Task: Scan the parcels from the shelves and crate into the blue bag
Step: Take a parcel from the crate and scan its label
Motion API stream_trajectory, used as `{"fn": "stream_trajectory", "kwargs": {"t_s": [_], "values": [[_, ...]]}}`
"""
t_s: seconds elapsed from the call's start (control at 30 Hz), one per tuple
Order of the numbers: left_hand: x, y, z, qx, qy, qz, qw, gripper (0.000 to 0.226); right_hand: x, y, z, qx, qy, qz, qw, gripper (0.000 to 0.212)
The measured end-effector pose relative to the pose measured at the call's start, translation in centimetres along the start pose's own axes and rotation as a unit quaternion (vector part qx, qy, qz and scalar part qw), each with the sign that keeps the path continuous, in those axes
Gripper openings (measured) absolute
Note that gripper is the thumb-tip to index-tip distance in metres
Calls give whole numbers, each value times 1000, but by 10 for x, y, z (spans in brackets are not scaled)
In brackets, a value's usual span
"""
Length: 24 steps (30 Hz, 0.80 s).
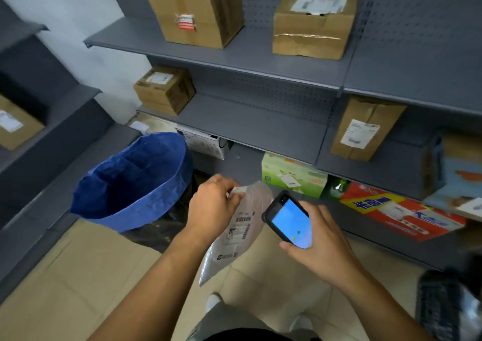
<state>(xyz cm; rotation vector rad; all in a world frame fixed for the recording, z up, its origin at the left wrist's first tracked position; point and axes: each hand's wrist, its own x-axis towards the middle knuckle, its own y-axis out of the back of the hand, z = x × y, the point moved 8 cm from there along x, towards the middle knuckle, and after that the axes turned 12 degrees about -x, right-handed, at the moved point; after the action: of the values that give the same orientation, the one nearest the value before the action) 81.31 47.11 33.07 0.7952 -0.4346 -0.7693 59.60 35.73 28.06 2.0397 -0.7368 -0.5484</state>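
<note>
We note the blue bag (135, 181) standing open at left. Beside it, the left hand (212, 205) pinches a grey poly parcel (240, 225) by its top edge, label showing. The right hand (320, 244) grips a lit scanner (289, 219) just beside the parcel.

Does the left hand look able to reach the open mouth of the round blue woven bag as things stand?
Probably yes. The left hand grips the grey plastic mailer parcel by its top edge, and the blue woven bag stands open just beside it, with nothing between them.
</note>
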Motion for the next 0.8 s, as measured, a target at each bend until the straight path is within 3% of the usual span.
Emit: {"fn": "stream_trajectory", "kwargs": {"t_s": [0.27, 0.5, 0.8], "values": [[-7, 115, -160, -111, 96, 85, 985, 1, 62, -76, -138, 33, 23, -5, 999, 87], [-17, 207, -298, -201, 180, 177, 947, 16, 103, -147, -248, 68, 54, -52, 995, 86], [16, 267, -407, -109, 210, 229, 944, 10, 189, -187, -301, 61, 55, -66, 994, 90]]}}
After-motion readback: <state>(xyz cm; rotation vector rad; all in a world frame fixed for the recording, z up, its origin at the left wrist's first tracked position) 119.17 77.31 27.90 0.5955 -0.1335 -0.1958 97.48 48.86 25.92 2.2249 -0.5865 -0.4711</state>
